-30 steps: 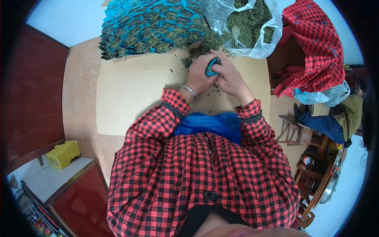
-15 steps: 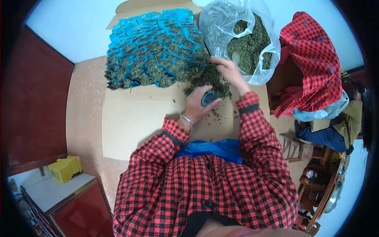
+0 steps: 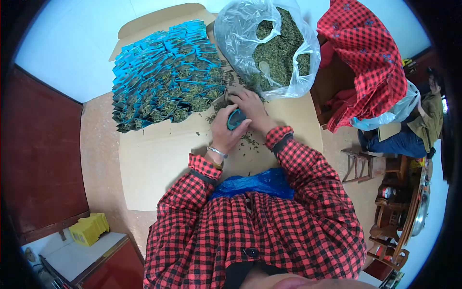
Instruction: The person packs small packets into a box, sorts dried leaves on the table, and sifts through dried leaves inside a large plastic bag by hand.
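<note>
My left hand [image 3: 224,129] is wrapped round a small blue pouch [image 3: 236,120], whose mouth faces up between thumb and fingers. Close beside it, my right hand [image 3: 251,109] is curled over loose dried leaves [image 3: 219,105], its fingertips at the pouch's far side. Those fingers are closed in on the leaves, partly hiding them. Beyond my left hand stand tight rows of blue pouches [image 3: 168,79], filled with dried leaves. Leaf bits are scattered on the cardboard [image 3: 159,168] under my hands.
A clear plastic bag [image 3: 236,36] of dried leaves with a pale scoop [image 3: 264,67] stands at the back. Red checked cloth [image 3: 365,53] drapes at the right. A seated person [image 3: 423,120] is beyond a wooden stool [image 3: 357,164]. A yellow box [image 3: 89,229] sits at left.
My right hand has come in from the far side of the leaf pile to beside the pouch, its fingers drawn in. My left hand keeps the pouch. The view has shifted slightly.
</note>
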Demonstrator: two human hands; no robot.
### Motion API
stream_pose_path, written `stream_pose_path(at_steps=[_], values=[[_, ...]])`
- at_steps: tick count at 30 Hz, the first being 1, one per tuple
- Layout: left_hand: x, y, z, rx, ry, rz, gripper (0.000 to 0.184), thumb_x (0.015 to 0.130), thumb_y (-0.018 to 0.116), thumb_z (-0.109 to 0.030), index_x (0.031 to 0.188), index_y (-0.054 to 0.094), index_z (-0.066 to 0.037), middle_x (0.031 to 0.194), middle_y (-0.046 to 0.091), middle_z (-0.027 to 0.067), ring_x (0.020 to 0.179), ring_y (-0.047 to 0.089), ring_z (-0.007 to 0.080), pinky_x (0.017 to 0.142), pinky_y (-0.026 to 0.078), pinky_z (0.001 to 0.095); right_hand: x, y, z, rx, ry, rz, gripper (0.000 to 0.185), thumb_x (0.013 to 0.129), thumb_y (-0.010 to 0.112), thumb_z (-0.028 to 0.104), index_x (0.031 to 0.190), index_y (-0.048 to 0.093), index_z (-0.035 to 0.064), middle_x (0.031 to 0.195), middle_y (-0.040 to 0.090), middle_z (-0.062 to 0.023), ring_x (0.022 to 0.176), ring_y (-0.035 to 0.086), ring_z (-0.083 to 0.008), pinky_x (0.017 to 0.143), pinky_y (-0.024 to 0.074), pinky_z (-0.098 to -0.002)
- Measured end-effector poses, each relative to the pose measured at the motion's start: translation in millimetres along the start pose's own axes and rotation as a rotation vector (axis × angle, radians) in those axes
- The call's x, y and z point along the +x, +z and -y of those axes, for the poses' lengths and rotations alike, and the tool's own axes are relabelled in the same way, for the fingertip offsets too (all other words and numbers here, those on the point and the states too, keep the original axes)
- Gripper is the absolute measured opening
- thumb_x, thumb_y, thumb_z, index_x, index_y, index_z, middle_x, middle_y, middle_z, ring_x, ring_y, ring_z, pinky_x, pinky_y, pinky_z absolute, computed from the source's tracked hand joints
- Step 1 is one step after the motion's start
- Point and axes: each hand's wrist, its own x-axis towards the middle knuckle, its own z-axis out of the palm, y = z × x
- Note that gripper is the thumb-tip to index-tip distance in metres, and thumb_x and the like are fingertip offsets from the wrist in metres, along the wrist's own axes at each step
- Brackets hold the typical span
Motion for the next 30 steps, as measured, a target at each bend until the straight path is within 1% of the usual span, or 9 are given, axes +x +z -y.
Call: stream_pose_path(at_steps=[5,7,8,10,14,19,27,29,30], values=[[8,7,-10,0.173,0.046,-0.022,0.051,0.074,0.077,-0.029,0.112,0.055,-0.004,0.099,0.061,0.0145,0.09,0.061,0.0304,0.077,0.049,0.0379,-20,-15,-9,0.19,0.129,0.062,0.024,0.084,0.057,0.016,0.107,0.063,0.0092,0.104,0.062,-0.011,0.096,0.058,-0.0298,0.079,0.0468,-0.0351],[11,10,-8,0.261,0.023,-0.006,0.052,0.074,0.076,-0.03,0.114,0.054,-0.005,0.1,0.06,0.0147,0.091,0.06,0.0311,0.077,0.048,0.0389,-5,-12,-23,0.511,0.567,-0.055,0.018,0.087,0.057,0.017,0.102,0.062,0.0063,0.092,0.064,-0.0064,0.083,0.061,-0.0231,0.072,0.0469,-0.0283],[11,10,-6,0.267,0.019,-0.014,0.052,0.074,0.076,-0.03,0.114,0.054,-0.005,0.1,0.06,0.0147,0.091,0.06,0.0311,0.077,0.048,0.0389,3,-23,-15,0.516,0.559,-0.048,0.018,0.087,0.057,0.017,0.102,0.062,0.0063,0.092,0.064,-0.0064,0.083,0.061,-0.0231,0.072,0.0469,-0.0283],[12,14,-2,0.274,0.005,0.005,0.058,0.073,0.077,-0.03,0.118,0.051,-0.005,0.101,0.06,0.0154,0.091,0.059,0.0327,0.078,0.048,0.0398,22,-54,-7,1.176,0.933,-0.384,0.02,0.09,0.056,0.018,0.103,0.059,0.0023,0.087,0.062,-0.005,0.078,0.061,-0.0178,0.071,0.0466,-0.0263],[16,21,-5,0.282,-0.004,0.021,0.066,0.071,0.077,-0.026,0.125,0.046,-0.006,0.102,0.059,0.0162,0.092,0.058,0.0348,0.079,0.047,0.0412,37,-79,22,1.688,0.825,-0.654,0.024,0.091,0.054,0.016,0.107,0.056,-0.0024,0.094,0.062,-0.0086,0.079,0.061,-0.0162,0.075,0.0485,-0.0274],[27,25,-8,0.297,-0.008,0.026,0.072,0.069,0.077,-0.017,0.13,0.04,-0.006,0.106,0.058,0.0183,0.097,0.057,0.0373,0.082,0.046,0.0427,47,-78,36,1.684,0.823,-0.728,0.023,0.094,0.047,0.016,0.109,0.053,-0.0005,0.097,0.06,-0.0115,0.078,0.06,-0.0222,0.076,0.0523,-0.0339],[34,30,-2,0.226,-0.065,-0.023,0.07,0.073,0.075,-0.016,0.131,0.038,-0.004,0.116,0.055,0.0219,0.105,0.055,0.0389,0.087,0.045,0.042,16,-59,4,1.53,0.657,-0.616,0.03,0.093,0.047,0.016,0.117,0.051,-0.0026,0.107,0.061,-0.0129,0.102,0.06,-0.0223,0.091,0.0462,-0.0336],[37,29,1,0.215,-0.064,-0.036,0.068,0.074,0.074,-0.018,0.131,0.039,-0.004,0.116,0.055,0.0219,0.106,0.055,0.0388,0.088,0.045,0.0418,-21,-29,-20,0.918,0.698,-0.314,0.029,0.092,0.051,0.019,0.112,0.055,-0.0019,0.111,0.061,-0.0141,0.106,0.058,-0.0272,0.094,0.0429,-0.0347],[37,30,3,0.203,-0.061,-0.049,0.067,0.075,0.073,-0.02,0.13,0.039,-0.004,0.117,0.055,0.0218,0.106,0.055,0.0386,0.088,0.046,0.0415,-31,-17,-16,0.918,0.698,-0.308,0.029,0.092,0.051,0.019,0.112,0.055,-0.0019,0.111,0.061,-0.0141,0.106,0.058,-0.0272,0.094,0.0429,-0.0347]])
